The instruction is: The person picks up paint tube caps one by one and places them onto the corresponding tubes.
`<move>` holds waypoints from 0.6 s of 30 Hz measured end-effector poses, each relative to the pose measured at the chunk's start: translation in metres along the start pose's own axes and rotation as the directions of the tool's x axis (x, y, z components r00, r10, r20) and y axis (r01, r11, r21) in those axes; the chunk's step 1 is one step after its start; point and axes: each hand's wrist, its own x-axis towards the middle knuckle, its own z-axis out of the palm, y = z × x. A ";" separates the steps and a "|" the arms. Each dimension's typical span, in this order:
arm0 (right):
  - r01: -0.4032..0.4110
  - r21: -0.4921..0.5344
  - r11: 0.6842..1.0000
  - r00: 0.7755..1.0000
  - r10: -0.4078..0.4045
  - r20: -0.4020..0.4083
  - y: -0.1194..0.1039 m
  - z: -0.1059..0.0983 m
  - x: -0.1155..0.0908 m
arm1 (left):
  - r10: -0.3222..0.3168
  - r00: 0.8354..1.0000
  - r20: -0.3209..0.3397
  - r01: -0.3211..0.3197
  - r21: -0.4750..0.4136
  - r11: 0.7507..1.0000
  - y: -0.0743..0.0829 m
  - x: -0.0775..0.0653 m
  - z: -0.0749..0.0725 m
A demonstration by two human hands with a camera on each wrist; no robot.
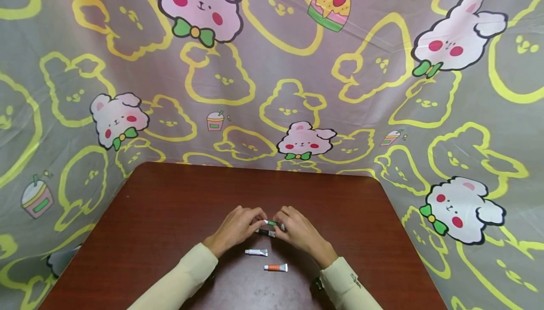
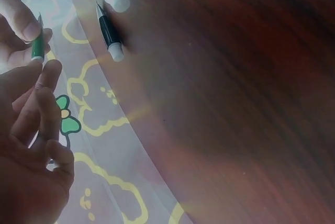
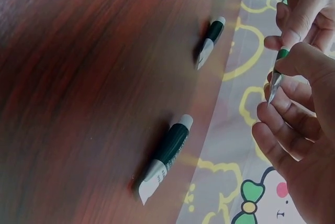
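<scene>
In the head view a small green paint tube (image 1: 270, 223) is between both hands, above the middle of the table. My left hand (image 1: 238, 225) pinches its white cap end with thumb and fingertips. From the other side my right hand (image 1: 299, 229) holds the tube's body between thumb and fingers, the crimped tail pointing away from the cap. Just below them lies a black paint tube (image 1: 267, 232). Nearer me are a white paint tube (image 1: 257, 252) and an orange paint tube (image 1: 276, 268), both flat on the table. In the right wrist view, the silvery tail of the green tube (image 3: 275, 80) shows under the right thumb.
The reddish-brown wooden table (image 1: 191, 192) has rounded far corners. A cloth curtain (image 1: 238, 64) printed with cartoon rabbits hangs around its back and sides. A dark object (image 1: 317, 283) shows beside the right sleeve.
</scene>
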 end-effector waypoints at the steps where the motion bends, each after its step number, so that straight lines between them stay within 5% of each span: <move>1: 0.003 -0.002 1.000 1.000 -0.003 -0.001 0.000 0.000 0.000 | -0.004 1.000 0.007 0.004 -0.005 1.000 0.000 0.000 0.000; 18: 0.015 -0.004 1.000 0.999 -0.015 -0.030 0.000 0.003 -0.001 | -0.102 0.993 0.062 0.113 -0.219 0.969 -0.004 0.001 0.005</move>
